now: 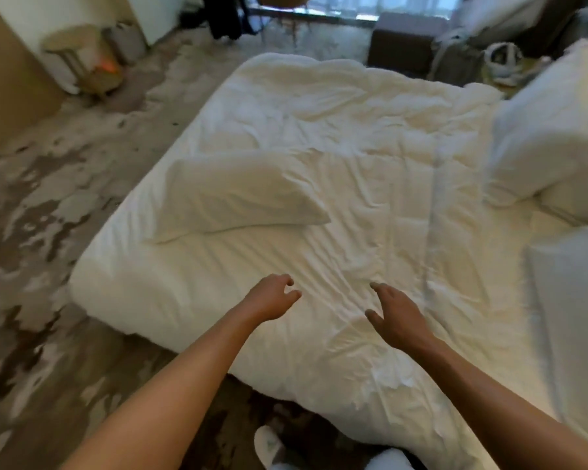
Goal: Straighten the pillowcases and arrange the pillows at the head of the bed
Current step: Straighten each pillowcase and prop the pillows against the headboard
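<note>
A white pillow lies flat near the left side of the bed, which is covered by a rumpled white duvet. At the right end, two more white pillows lean up: one further away and one nearer, cut off by the frame edge. My left hand hovers above the duvet below the flat pillow, fingers apart and loosely curled, holding nothing. My right hand is beside it, fingers spread, also empty. Neither hand touches a pillow.
Patterned grey and beige carpet surrounds the bed's left and near sides. A small round side table stands far left by the wall. A dark ottoman and bags sit beyond the bed near the window. A white slipper shows below.
</note>
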